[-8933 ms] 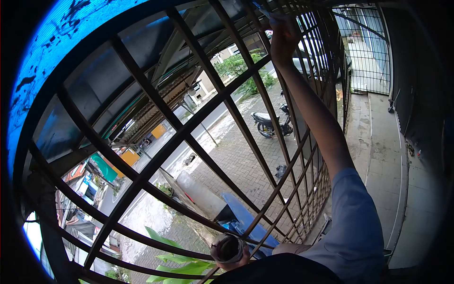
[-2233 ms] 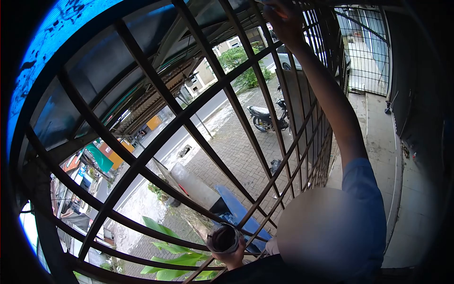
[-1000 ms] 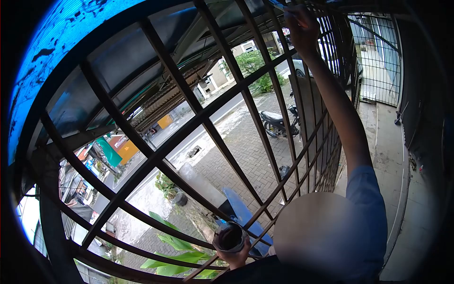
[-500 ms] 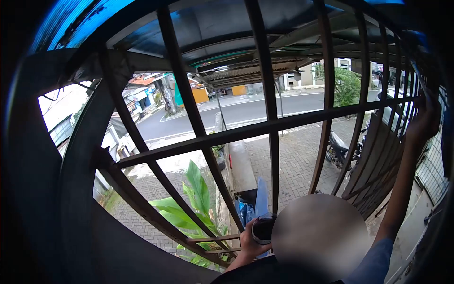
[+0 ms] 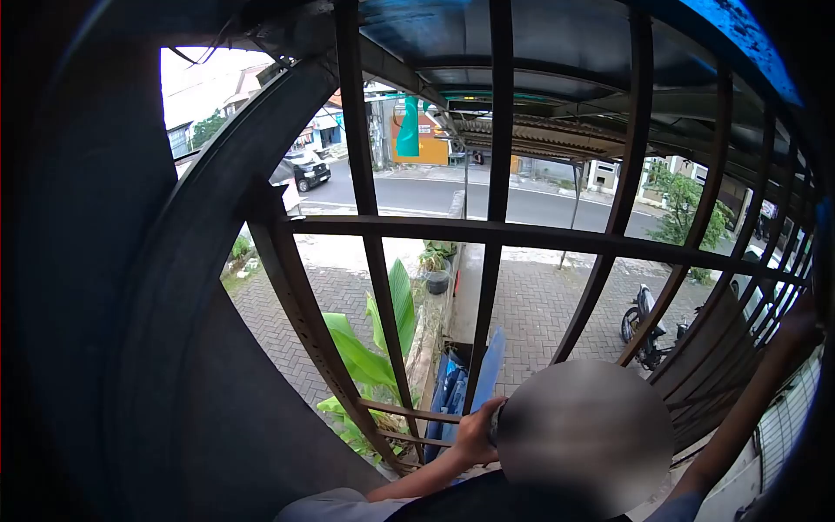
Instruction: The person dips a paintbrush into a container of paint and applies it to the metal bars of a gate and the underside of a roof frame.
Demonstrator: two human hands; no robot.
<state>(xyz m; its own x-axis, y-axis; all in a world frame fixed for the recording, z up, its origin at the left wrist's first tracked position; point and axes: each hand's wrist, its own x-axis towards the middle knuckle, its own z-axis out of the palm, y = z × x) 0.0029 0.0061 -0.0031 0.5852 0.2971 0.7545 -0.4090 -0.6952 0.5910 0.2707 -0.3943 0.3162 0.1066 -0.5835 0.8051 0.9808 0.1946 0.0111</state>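
My left hand (image 5: 477, 432), low in the middle, is closed around a dark, round-rimmed cup (image 5: 495, 428). Only the cup's edge shows beside the blurred oval (image 5: 584, 435), which covers the rest. Behind this hand stand the dark metal bars (image 5: 489, 296) of a grille, with a pale blue translucent piece (image 5: 490, 370) near it. My right arm stretches up to the far right. There my right hand (image 5: 798, 324) is at the grille's side bars, in shadow; its fingers cannot be made out.
A horizontal rail (image 5: 539, 231) crosses the bars. Beyond them are a large-leaved plant (image 5: 364, 352), a low wall with a potted plant (image 5: 437, 280), paving, a parked motorcycle (image 5: 645, 326), and a road with a black car (image 5: 306, 170). A dark wall (image 5: 96, 304) fills the left.
The view has turned left, so the grille appears further right. My right hand has come lower in view. The cup is now mostly hidden, and a black car shows on the road.
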